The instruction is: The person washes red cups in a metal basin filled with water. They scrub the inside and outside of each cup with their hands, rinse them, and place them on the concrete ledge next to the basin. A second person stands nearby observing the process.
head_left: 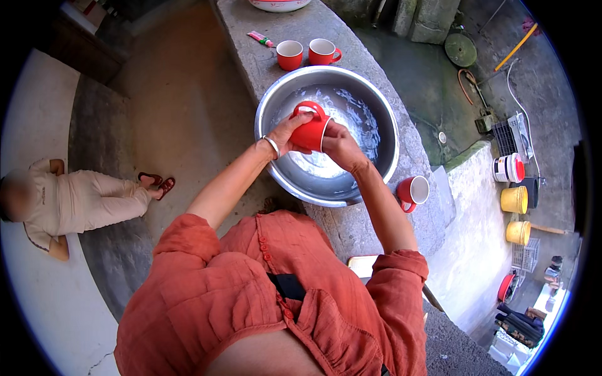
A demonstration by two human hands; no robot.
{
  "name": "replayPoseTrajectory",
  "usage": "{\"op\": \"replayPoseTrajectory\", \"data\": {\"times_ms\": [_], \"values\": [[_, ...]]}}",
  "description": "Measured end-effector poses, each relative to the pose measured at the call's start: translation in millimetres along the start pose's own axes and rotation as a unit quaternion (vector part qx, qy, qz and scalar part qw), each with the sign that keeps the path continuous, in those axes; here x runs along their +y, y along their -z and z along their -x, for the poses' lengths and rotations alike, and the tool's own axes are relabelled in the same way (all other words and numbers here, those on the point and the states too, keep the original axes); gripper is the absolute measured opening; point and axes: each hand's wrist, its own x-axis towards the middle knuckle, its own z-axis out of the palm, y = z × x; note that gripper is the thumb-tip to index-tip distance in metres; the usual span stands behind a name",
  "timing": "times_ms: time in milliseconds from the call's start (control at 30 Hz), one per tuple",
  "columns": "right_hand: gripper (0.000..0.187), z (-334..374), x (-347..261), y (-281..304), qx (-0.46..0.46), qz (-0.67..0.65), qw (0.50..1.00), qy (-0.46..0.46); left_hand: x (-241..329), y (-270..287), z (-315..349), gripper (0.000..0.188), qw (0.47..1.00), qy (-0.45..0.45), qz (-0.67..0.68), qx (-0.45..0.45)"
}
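Note:
A red mug (308, 134) is held tilted on its side above a wide metal basin (266, 103) with water (360, 125) in it. My left hand (286, 133) is closed round the mug's base end, next to its handle. At the rim, my right hand (342, 148) grips the mug, its fingertips hidden inside the white mouth. Two red mugs with white insides, one left (290, 56) and one right (322, 52), stand beyond the basin. Another red mug (413, 192) is on the stone ledge, right of the basin and near my right forearm.
The basin rests on a grey stone ledge (251, 22). A pink and green tube (260, 39) lies at its far end, near a white and red bowl (279, 5). Yellow buckets (514, 200) stand at right. A person (94, 200) leans at the left wall.

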Motion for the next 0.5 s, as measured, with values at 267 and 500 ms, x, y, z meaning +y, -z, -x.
{"op": "replayPoseTrajectory", "data": {"times_ms": [267,500], "values": [[0.045,6,15,-37,0.254,-0.008,0.938,0.235,1,0,-10,0.060,0.996,-0.041,0.035,0.072],[0.021,-11,25,-34,0.392,0.089,0.884,0.240,-19,-16,-12,0.053,0.978,-0.158,-0.018,0.136]]}}
